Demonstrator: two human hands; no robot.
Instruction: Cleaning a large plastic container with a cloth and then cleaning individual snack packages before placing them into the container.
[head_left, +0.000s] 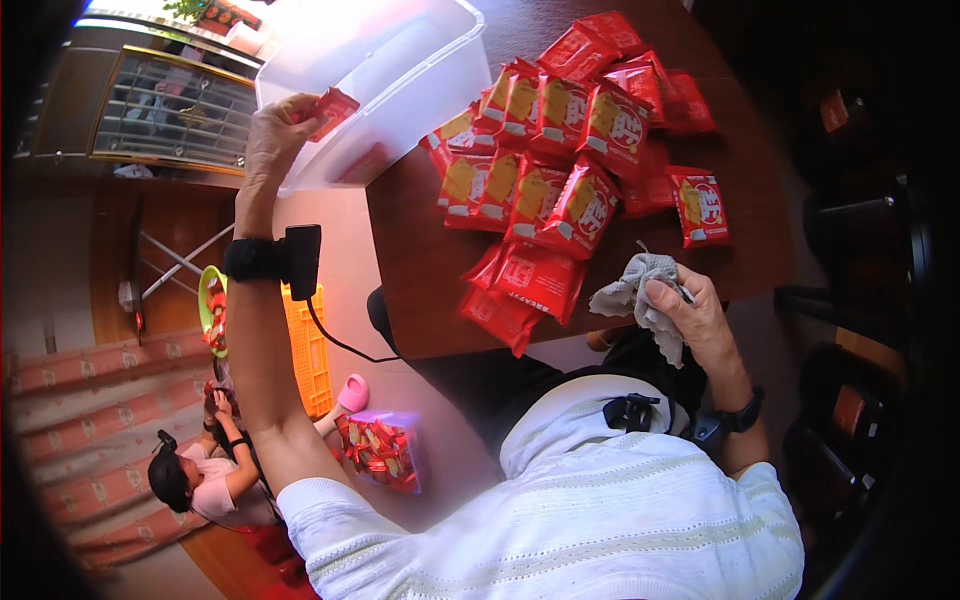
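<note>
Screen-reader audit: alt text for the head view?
A person's left hand holds a red packet by a translucent plastic bin, while the right hand grips a grey cloth near a dark table piled with similar packets. Another person is at lower left.

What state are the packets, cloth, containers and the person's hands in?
Left hand: pinching a red wrapped packet
Right hand: gripping a crumpled grey cloth
Flat red-and-yellow packets on brown wooden table: heaped, seemingly sealed
Large translucent plastic bin: open-topped, red showing through its wall
Smaller translucent plastic tub: holding many red packets
Lime-green basket: holding red items
</note>
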